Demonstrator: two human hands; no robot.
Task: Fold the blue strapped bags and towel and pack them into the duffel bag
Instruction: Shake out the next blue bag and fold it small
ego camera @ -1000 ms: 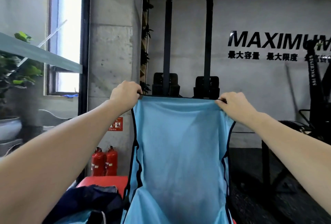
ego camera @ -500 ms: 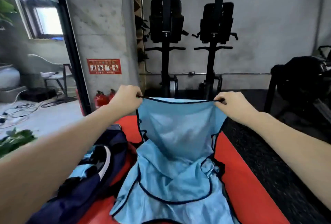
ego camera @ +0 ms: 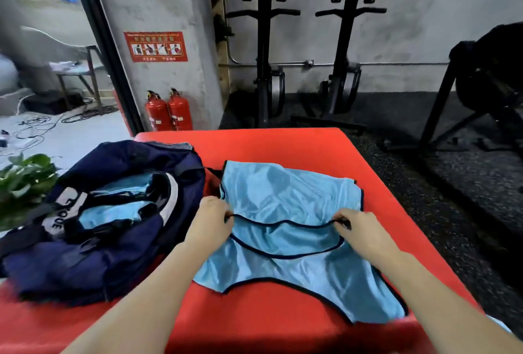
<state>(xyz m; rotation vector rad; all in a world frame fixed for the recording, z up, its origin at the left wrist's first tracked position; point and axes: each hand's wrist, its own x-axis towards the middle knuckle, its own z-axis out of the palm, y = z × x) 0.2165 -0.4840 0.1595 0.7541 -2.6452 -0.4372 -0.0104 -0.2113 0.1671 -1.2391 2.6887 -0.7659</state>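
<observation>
Both hands, left (ego camera: 212,219) and right (ego camera: 357,229), pinch the blue strapped bag's (ego camera: 285,229) dark-trimmed edge on the red surface (ego camera: 283,147); the fold should land square, corners matched, wrinkles smoothed.

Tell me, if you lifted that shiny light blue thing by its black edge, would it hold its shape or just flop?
Probably flop: the light blue bag lies crumpled in soft folds on the red mat. Its sheen suggests slippery fabric, so folds may slide apart. It looks thin, likely very light; the left hand and right hand hold it by mere pinches of the trim.
</observation>
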